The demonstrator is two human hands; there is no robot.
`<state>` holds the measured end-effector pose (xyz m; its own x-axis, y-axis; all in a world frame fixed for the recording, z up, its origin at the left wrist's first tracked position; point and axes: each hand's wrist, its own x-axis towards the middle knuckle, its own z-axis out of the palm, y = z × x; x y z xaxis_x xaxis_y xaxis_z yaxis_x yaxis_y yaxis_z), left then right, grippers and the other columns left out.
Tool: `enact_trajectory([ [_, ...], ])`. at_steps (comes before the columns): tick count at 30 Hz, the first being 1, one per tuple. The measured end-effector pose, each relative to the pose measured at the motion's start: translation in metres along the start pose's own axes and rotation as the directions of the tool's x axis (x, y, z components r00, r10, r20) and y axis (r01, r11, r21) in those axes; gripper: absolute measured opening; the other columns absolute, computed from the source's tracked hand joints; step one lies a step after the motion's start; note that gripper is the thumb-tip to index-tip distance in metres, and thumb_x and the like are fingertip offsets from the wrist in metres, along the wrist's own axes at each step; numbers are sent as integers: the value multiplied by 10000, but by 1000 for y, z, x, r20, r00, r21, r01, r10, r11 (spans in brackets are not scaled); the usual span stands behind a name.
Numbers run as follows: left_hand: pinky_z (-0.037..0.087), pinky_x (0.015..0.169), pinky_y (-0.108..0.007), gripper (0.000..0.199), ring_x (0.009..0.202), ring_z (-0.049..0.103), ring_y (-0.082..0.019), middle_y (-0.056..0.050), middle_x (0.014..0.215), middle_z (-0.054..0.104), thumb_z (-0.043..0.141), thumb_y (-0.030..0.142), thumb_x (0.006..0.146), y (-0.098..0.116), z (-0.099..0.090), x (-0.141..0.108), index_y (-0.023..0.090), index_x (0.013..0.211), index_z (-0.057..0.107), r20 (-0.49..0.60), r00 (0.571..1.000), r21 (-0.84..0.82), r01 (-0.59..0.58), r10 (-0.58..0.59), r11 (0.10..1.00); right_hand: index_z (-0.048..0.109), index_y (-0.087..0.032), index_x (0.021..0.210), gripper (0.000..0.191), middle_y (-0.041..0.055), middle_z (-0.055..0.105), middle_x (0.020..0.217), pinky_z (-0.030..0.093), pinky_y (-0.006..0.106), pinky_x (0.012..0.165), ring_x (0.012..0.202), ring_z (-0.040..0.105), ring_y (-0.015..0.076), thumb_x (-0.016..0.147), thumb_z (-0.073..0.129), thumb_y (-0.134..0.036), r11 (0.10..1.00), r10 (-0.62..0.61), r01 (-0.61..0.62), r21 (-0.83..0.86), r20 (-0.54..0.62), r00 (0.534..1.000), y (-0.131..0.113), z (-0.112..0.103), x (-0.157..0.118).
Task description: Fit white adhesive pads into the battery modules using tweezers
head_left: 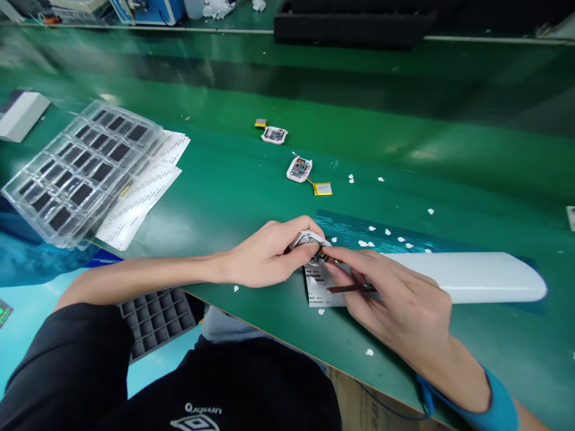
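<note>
My left hand point(274, 254) is closed around a small white device housing point(309, 239), which has electronics inside; thumb and fingers grip its edges. In my right hand point(395, 293) is a dark pair of tweezers point(348, 288). Its fingertips meet the right side of the housing, close to my left thumb, and partly hide what lies there. Below both hands is a printed sheet point(323, 287). Farther back on the green bench lie two similar open housings, a nearer one point(299, 169) wired to a yellow-edged battery point(323, 189) and a farther one point(274, 135) with its own battery point(260, 123).
Stacked clear plastic trays point(81, 173) with dark rectangular pieces stand at the left on printed sheets point(144, 197). A long white padded strip point(471, 276) lies at the right on a blue film point(341, 224). Small white stickers dot the bench. A black block point(350, 27) sits at the back.
</note>
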<state>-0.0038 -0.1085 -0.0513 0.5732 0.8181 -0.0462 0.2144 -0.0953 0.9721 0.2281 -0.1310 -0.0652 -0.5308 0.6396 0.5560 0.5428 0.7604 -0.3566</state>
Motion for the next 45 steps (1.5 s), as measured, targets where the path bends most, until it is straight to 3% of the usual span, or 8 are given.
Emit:
enact_trajectory([
  [8,352,525,-230,194,503,465,-87,84,633,512,472,259,1049,6,-1,0,183,1170,605,45,999,72,-23,20,997,701,-277,1267,320,0,833,986,662,273,690,784,812,177,1042,677,-49,1000,25,-25,7,-50,998,-2,-2,3],
  [17,374,533,-219,175,517,481,-82,74,647,554,489,196,996,2,-1,1,194,1100,630,50,996,51,-83,80,995,682,-304,1437,572,-5,843,1011,670,298,695,781,812,188,983,699,44,998,0,-5,-63,-81,997,-2,-3,-2],
  [23,392,541,-207,155,540,524,-81,70,652,578,506,190,982,4,-1,0,190,1066,637,56,997,30,-55,53,998,551,-309,1626,758,-8,853,1045,684,323,756,775,816,198,975,749,25,994,-40,31,-105,-91,995,0,-4,-4],
  [27,396,551,-204,162,543,527,-80,78,637,557,512,195,967,5,-1,1,182,1056,647,52,999,13,-13,12,1000,531,-179,1637,690,52,851,1118,657,355,742,798,812,221,1000,705,20,967,-149,145,-207,-1,989,3,-8,-7],
  [32,374,541,-207,184,527,505,-79,85,608,541,520,222,982,3,0,0,176,1089,663,23,999,10,30,-30,1000,648,-62,1464,475,80,851,1087,590,341,643,775,788,203,999,667,31,922,-239,238,-305,36,970,8,-10,-6],
  [36,341,516,-215,197,511,482,-78,80,603,539,525,245,995,2,1,0,165,1101,671,-36,999,13,22,-21,1000,637,-156,1502,664,18,848,1015,615,320,697,753,776,184,919,533,144,950,-131,122,-289,-13,991,15,-10,-2],
  [40,347,516,-219,182,525,485,-70,70,658,560,536,252,989,1,1,1,161,1093,653,-79,997,-14,13,-14,1000,595,-241,1574,743,59,802,1319,652,339,848,949,813,218,920,610,113,941,-51,14,-339,-100,994,22,-11,0],
  [45,351,506,-222,159,512,485,-78,90,621,533,558,248,986,-3,3,0,185,1124,601,-60,998,-28,27,-28,999,489,-286,1673,814,41,761,1414,657,365,850,970,814,235,954,653,59,963,-94,90,-254,0,996,17,-9,-6],
])
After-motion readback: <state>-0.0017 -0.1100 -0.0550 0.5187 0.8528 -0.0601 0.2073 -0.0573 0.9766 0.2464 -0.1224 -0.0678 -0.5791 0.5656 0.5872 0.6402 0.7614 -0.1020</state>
